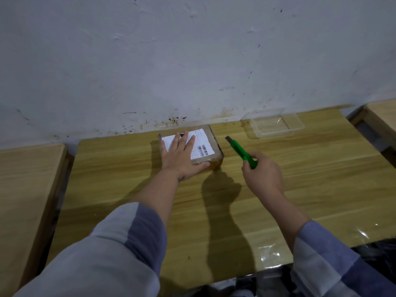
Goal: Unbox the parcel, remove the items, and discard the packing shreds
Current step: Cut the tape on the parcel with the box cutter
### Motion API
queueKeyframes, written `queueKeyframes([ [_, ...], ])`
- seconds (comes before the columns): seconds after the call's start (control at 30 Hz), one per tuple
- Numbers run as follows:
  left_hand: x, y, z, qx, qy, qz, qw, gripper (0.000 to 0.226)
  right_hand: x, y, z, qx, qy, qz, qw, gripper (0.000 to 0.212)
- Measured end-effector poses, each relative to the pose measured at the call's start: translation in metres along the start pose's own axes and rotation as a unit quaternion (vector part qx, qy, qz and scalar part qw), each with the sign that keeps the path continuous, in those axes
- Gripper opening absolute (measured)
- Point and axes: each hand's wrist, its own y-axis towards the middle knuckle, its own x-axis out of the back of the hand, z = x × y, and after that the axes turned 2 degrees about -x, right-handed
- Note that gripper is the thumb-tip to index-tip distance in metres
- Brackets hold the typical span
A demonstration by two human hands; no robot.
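Note:
A small brown cardboard parcel (211, 138) with a white shipping label lies sealed near the far edge of the wooden table (300, 179). My left hand (180, 155) rests flat on its top, fingers spread over the label and thumb along the near side. My right hand (262, 172) hovers to the right of the parcel, closed around a green utility knife (240, 150). The knife's dark tip points up and left toward the parcel's right side without touching it.
An empty clear plastic container (276, 123) stands at the back right by the stained white wall. Other wooden tables flank this one at left (27, 179) and far right (383, 114). A dark plastic bag (381, 251) shows at the near right edge.

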Motion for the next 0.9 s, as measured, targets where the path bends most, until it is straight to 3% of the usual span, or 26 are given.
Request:
queueKeyframes([
  [0.07, 0.001, 0.0, 0.0, 0.004, -0.013, 0.007, 1.0, 0.106, -0.002, 0.007, 0.003, -0.054, 0.102, 0.032, 0.993, 0.031],
  [0.13, 0.003, -0.001, -0.003, 0.013, -0.045, -0.002, 0.999, 0.102, -0.006, 0.008, 0.007, -0.14, 0.251, 0.082, 0.954, 0.027],
  [0.2, 0.006, 0.001, -0.004, 0.023, -0.079, -0.035, 0.996, 0.087, -0.016, 0.009, 0.009, -0.192, 0.325, 0.114, 0.919, 0.028],
  [0.33, 0.019, 0.016, 0.002, 0.004, -0.066, -0.082, 0.994, 0.069, -0.048, 0.009, 0.016, -0.209, 0.333, 0.131, 0.91, 0.03],
  [0.43, 0.028, 0.032, 0.013, -0.006, -0.06, -0.033, 0.998, 0.068, -0.066, 0.007, 0.026, -0.213, 0.347, 0.112, 0.906, 0.032],
  [0.63, 0.028, 0.049, 0.026, -0.025, -0.012, 0.035, 0.999, 0.067, -0.099, 0.004, 0.047, -0.221, 0.363, 0.067, 0.903, 0.058],
  [0.73, 0.027, 0.042, 0.024, 0.007, -0.006, 0.026, 1.0, 0.069, -0.096, 0.025, 0.049, -0.218, 0.365, 0.043, 0.904, 0.056],
  [0.9, 0.018, 0.02, 0.023, 0.06, -0.091, 0.015, 0.994, 0.073, -0.084, 0.065, 0.051, -0.156, 0.29, 0.043, 0.943, 0.031],
])
